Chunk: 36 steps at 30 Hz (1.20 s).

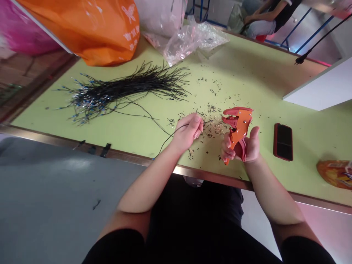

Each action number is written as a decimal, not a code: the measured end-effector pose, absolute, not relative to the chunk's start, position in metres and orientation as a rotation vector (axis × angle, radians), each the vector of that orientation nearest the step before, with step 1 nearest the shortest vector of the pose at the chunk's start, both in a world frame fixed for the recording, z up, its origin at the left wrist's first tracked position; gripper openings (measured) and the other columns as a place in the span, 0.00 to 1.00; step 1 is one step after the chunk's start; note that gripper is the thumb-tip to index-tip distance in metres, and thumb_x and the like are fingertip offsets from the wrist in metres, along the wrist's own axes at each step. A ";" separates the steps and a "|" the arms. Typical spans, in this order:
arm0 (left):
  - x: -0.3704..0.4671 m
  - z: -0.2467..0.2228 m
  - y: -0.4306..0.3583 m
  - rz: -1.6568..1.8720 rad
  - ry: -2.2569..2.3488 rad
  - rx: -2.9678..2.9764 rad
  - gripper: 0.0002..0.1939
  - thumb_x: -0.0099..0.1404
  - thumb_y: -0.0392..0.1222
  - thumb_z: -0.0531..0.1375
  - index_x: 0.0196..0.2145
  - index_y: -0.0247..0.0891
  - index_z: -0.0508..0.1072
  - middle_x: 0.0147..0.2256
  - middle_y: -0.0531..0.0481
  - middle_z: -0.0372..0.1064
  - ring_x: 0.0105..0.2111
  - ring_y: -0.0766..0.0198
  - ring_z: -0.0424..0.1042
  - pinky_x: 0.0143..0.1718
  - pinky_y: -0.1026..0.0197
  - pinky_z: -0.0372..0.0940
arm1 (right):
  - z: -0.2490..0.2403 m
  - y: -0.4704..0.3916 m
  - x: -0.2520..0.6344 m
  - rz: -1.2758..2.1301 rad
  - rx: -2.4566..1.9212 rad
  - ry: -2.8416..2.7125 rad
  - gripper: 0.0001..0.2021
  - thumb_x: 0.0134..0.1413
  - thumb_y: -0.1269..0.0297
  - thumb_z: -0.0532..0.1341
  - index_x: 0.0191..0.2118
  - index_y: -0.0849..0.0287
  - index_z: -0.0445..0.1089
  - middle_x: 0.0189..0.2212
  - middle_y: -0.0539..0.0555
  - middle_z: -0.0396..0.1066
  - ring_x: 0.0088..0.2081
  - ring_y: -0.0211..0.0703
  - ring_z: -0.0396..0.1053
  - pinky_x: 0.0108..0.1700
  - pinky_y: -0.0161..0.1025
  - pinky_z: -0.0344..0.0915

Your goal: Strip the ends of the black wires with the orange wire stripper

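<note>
Between thumb and fingers, my left hand [189, 130] pinches a thin black wire [168, 138]; its short free end points right, and its tail hangs toward the table's front edge. My right hand [247, 148] is wrapped around the handles of an orange and red wire stripper [242, 123], whose jaws face left toward the wire end but stand apart from it. To the left lies a large bundle of black wires [129, 86], with blue tips and shiny metal ends at its left side. Small black scraps [213, 126] litter the table between and beyond my hands.
The green table [264, 88] has a metal front edge. A phone [283, 142] lies right of my right hand, with an orange container [335, 173] beyond it. An orange bag [110, 33], clear plastic [187, 40] and a white panel [321, 88] stand around. A person [268, 20] sits behind.
</note>
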<state>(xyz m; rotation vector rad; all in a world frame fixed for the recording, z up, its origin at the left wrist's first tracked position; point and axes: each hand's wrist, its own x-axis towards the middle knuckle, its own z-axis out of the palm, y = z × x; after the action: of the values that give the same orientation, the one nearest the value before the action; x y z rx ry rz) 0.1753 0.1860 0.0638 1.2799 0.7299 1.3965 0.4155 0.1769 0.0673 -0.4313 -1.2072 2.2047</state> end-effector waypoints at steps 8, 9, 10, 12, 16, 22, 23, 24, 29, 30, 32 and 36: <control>0.176 0.061 0.192 1.289 0.668 1.201 0.36 0.69 0.76 0.62 0.22 0.41 0.67 0.14 0.60 0.52 0.15 0.72 0.53 0.18 0.65 0.52 | 0.061 0.168 0.408 2.344 -0.259 -1.199 0.46 0.58 0.15 0.51 0.44 0.61 0.78 0.25 0.50 0.72 0.24 0.41 0.70 0.34 0.45 0.78; 0.176 0.062 0.192 1.278 0.664 1.204 0.36 0.70 0.76 0.61 0.22 0.41 0.67 0.14 0.59 0.52 0.15 0.72 0.54 0.18 0.66 0.52 | 0.059 0.168 0.407 2.345 -0.254 -1.184 0.47 0.58 0.15 0.51 0.44 0.61 0.78 0.25 0.50 0.73 0.24 0.41 0.70 0.34 0.45 0.78; 0.176 0.062 0.192 1.271 0.657 1.207 0.37 0.70 0.76 0.61 0.21 0.41 0.66 0.14 0.60 0.52 0.15 0.72 0.54 0.18 0.66 0.53 | 0.057 0.168 0.407 2.348 -0.257 -1.178 0.47 0.58 0.15 0.51 0.44 0.61 0.78 0.25 0.51 0.73 0.25 0.41 0.71 0.34 0.44 0.78; 0.175 0.063 0.192 1.260 0.642 1.210 0.37 0.70 0.76 0.61 0.21 0.41 0.65 0.14 0.60 0.51 0.15 0.72 0.55 0.18 0.66 0.53 | 0.055 0.169 0.408 2.353 -0.285 -1.182 0.47 0.56 0.14 0.52 0.44 0.62 0.77 0.25 0.51 0.73 0.25 0.42 0.72 0.34 0.45 0.78; 0.175 0.064 0.192 1.247 0.634 1.208 0.37 0.69 0.76 0.61 0.20 0.41 0.64 0.14 0.61 0.51 0.15 0.72 0.54 0.18 0.67 0.53 | 0.056 0.171 0.411 2.338 -0.318 -1.186 0.47 0.54 0.13 0.52 0.42 0.60 0.76 0.25 0.50 0.72 0.26 0.43 0.72 0.35 0.48 0.79; 0.176 0.066 0.189 1.185 0.647 1.239 0.36 0.70 0.75 0.61 0.22 0.40 0.66 0.15 0.61 0.51 0.15 0.73 0.51 0.18 0.67 0.50 | 0.058 0.169 0.408 2.308 -0.320 -1.264 0.45 0.57 0.15 0.53 0.44 0.59 0.76 0.27 0.51 0.73 0.27 0.43 0.73 0.36 0.45 0.80; 0.177 0.066 0.189 1.172 0.651 1.243 0.36 0.70 0.75 0.62 0.22 0.40 0.66 0.15 0.61 0.51 0.15 0.73 0.50 0.17 0.67 0.49 | 0.057 0.168 0.408 2.301 -0.328 -1.282 0.45 0.57 0.16 0.53 0.44 0.59 0.76 0.27 0.51 0.73 0.27 0.43 0.74 0.36 0.46 0.80; 0.177 0.066 0.189 1.163 0.657 1.240 0.35 0.70 0.75 0.62 0.22 0.40 0.66 0.15 0.61 0.52 0.15 0.73 0.50 0.17 0.67 0.48 | 0.056 0.167 0.407 2.296 -0.345 -1.294 0.44 0.58 0.16 0.53 0.44 0.59 0.76 0.27 0.51 0.73 0.27 0.43 0.74 0.37 0.46 0.80; 0.178 0.064 0.188 1.156 0.660 1.192 0.35 0.68 0.75 0.64 0.23 0.41 0.66 0.16 0.61 0.51 0.15 0.73 0.49 0.17 0.66 0.46 | 0.054 0.164 0.402 2.252 -0.430 -1.303 0.41 0.61 0.19 0.56 0.41 0.60 0.75 0.25 0.50 0.73 0.26 0.42 0.75 0.35 0.44 0.81; 0.178 0.063 0.188 1.156 0.660 1.193 0.34 0.68 0.75 0.64 0.24 0.41 0.67 0.16 0.61 0.51 0.15 0.73 0.49 0.18 0.66 0.46 | 0.054 0.164 0.401 2.241 -0.432 -1.300 0.40 0.62 0.20 0.56 0.40 0.59 0.75 0.24 0.50 0.72 0.25 0.42 0.74 0.34 0.43 0.81; 0.178 0.062 0.189 1.160 0.663 1.201 0.34 0.69 0.75 0.64 0.24 0.41 0.67 0.15 0.61 0.50 0.15 0.73 0.49 0.18 0.65 0.47 | 0.056 0.163 0.399 2.228 -0.425 -1.300 0.38 0.63 0.22 0.57 0.38 0.58 0.74 0.23 0.48 0.71 0.24 0.40 0.72 0.33 0.41 0.80; 0.177 0.062 0.189 1.174 0.686 1.214 0.34 0.71 0.74 0.62 0.23 0.41 0.67 0.16 0.60 0.51 0.16 0.72 0.50 0.19 0.65 0.49 | 0.059 0.162 0.396 2.195 -0.420 -1.315 0.37 0.64 0.22 0.57 0.37 0.58 0.73 0.22 0.46 0.69 0.22 0.39 0.70 0.31 0.41 0.79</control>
<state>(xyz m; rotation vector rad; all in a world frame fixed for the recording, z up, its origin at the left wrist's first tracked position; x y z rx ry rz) 0.1772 0.1891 0.0619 1.2140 0.6858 1.1742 0.3958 0.1624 0.0588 -0.4202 -1.3153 2.1949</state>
